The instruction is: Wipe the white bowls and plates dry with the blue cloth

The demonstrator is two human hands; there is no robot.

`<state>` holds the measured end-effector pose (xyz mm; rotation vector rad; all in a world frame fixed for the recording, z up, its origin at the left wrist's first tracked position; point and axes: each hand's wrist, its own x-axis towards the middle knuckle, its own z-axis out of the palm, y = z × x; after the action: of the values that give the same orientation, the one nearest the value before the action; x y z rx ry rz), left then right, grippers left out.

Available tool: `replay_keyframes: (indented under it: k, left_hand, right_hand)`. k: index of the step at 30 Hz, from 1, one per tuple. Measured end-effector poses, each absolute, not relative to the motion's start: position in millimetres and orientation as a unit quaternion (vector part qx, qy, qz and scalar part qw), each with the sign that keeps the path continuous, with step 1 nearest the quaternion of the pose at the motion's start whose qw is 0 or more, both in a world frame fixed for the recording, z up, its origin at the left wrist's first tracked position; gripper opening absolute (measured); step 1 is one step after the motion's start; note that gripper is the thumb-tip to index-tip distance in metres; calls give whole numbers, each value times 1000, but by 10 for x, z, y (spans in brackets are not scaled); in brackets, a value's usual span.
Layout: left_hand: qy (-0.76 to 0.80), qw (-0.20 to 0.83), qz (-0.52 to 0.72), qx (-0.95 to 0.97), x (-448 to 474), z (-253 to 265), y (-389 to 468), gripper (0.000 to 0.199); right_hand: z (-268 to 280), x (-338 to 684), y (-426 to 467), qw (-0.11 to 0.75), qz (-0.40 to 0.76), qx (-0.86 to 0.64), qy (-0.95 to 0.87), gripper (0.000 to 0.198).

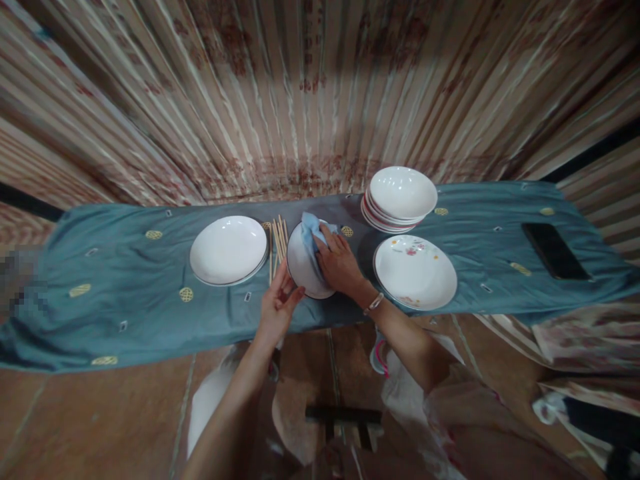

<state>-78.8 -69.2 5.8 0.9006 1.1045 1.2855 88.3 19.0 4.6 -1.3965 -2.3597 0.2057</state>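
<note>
The left hand (280, 301) grips, with fingers bent and close together, the edge of a round, white, dark-rimmed, ceramic-looking dish (301, 265) between seven and nine o'clock, the thumb set near seven. Directions are read from the dish's centre, twelve o'clock lying away from the wearer. The right hand (340, 261), its fingers bent and slightly spread, holds a thin light-blue cloth (311, 227) against the dish between twelve and four o'clock; its thumb is hidden, so a pinch cannot be told. The step appears to be wiping. It is best done with the left grip firm at the rim against the right hand's push, the cloth flat under the fingertips, and the dish turned so that the gripped edge is also reached. The loose fold should stay clear of the slender wooden chopsticks (279, 240), just beside the dish toward ten o'clock. Farther out stand white, dark-rimmed round plates (228, 249) at nine, stacked white bowls (400, 197) at two, and a white, flower-printed plate (415, 273) at three, all on a teal, yellow-patterned tablecloth (145, 273).
</note>
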Motion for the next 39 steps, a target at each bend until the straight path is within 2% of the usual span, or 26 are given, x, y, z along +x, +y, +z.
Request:
replay_keyframes:
  k: [25, 39]
  left_hand:
    - [479, 568, 556, 373, -772, 60, -688, 93]
    - [479, 565, 555, 379, -766, 57, -675, 91]
  right_hand:
    - [-27, 1064, -160, 108, 55, -517, -847, 44]
    - [442, 953, -437, -59, 108, -518, -847, 37]
